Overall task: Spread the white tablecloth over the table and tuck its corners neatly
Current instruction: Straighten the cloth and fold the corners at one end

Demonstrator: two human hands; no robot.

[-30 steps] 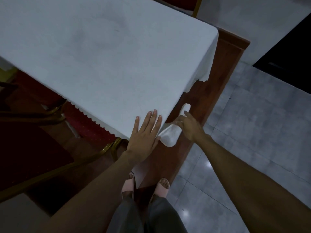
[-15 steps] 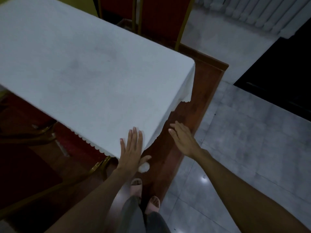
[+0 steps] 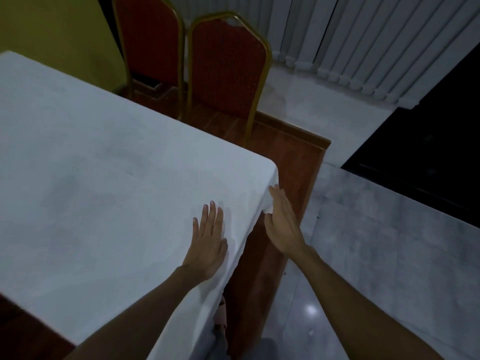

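Observation:
The white tablecloth (image 3: 98, 183) covers the table top and hangs over its right edge. My left hand (image 3: 209, 242) lies flat on the cloth near that right edge, palm down, fingers together and straight. My right hand (image 3: 281, 220) is held flat and upright against the hanging side of the cloth, just below the far right corner (image 3: 272, 167). Neither hand grips the cloth. The table itself is hidden under the cloth.
Two red chairs with gold frames (image 3: 226, 68) stand behind the table's far edge. A raised brown wooden platform (image 3: 293, 157) runs under the table, ending in a step down to the grey tiled floor (image 3: 376, 255). White vertical blinds (image 3: 363, 42) hang at the back right.
The view has shifted along the table toward the far right corner. My left hand slid forward on the top. My right hand let go of the bunched corner and now presses flat on the hanging side.

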